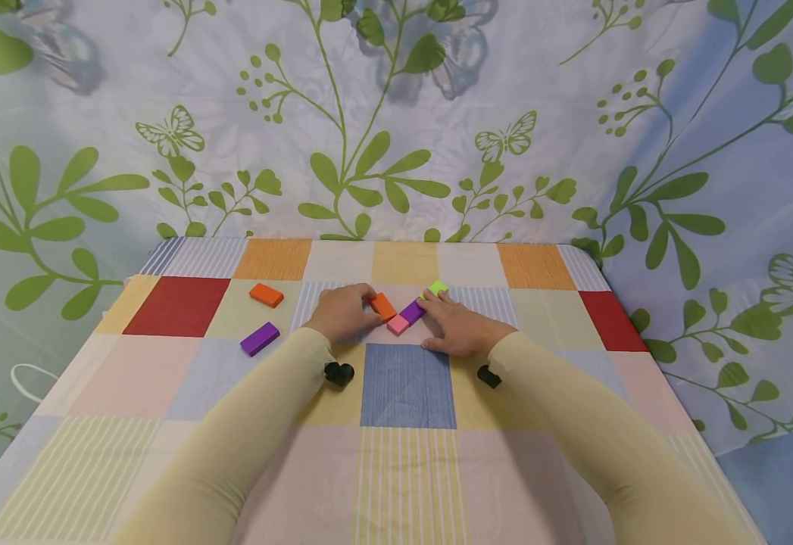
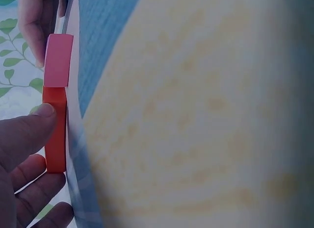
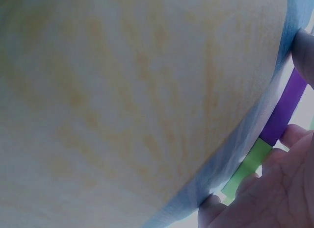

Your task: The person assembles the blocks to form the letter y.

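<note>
In the head view my left hand [image 1: 346, 312] grips an orange block [image 1: 383, 306] between thumb and fingers. The left wrist view has the thumb on this orange block [image 2: 55, 135], with fingers at its far end. A pink block [image 1: 398, 325] touches its near end. From the pink piece a purple block [image 1: 412, 311] and a light green block [image 1: 438, 288] run in a line to the upper right. My right hand [image 1: 463, 327] rests its extended fingers along the purple block [image 3: 285, 110] and green block [image 3: 248, 168]; its thumb stands apart from the fingers.
Two loose blocks lie on the left of the table: an orange block [image 1: 266, 295] farther back and a purple block [image 1: 260, 339] nearer. A patchwork cloth [image 1: 406, 386] covers the table. Behind it hangs a leaf-patterned curtain [image 1: 341, 113]. A white loop [image 1: 24, 382] shows beside the left edge.
</note>
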The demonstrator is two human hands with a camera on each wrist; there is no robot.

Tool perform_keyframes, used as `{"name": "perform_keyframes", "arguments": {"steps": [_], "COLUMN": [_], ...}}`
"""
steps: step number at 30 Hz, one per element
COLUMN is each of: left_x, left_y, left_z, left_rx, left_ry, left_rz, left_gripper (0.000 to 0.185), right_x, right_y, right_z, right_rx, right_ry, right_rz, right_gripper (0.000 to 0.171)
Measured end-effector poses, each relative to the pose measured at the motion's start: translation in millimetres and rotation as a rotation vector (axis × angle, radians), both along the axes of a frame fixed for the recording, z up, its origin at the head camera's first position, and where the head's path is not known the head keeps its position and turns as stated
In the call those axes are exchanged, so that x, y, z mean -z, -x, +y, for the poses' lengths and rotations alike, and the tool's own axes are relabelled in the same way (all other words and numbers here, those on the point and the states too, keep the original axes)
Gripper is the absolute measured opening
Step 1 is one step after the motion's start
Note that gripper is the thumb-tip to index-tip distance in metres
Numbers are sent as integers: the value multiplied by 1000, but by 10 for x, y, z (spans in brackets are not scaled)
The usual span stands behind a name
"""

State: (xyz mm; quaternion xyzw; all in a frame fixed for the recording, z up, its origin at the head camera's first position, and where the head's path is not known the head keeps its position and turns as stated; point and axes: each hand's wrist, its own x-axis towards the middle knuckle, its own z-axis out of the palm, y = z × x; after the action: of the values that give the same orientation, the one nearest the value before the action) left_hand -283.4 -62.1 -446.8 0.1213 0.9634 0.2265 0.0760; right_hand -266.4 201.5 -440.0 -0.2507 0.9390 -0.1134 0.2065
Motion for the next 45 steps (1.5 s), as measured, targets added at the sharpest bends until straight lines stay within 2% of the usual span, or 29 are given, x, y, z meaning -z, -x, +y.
{"name": "perform_keyframes", "arguments": {"steps": [45], "left_x": [-12], "left_y": [-3], "left_z": [25], "left_rx": [7], "left_ry": [0], "left_rz": [2], "left_gripper": [49], "right_x": [2], "right_y": [-13], "right_z": [-13], "right_rx": [9], "right_ry": [1], "right_rz": [3], "right_gripper": [88]}}
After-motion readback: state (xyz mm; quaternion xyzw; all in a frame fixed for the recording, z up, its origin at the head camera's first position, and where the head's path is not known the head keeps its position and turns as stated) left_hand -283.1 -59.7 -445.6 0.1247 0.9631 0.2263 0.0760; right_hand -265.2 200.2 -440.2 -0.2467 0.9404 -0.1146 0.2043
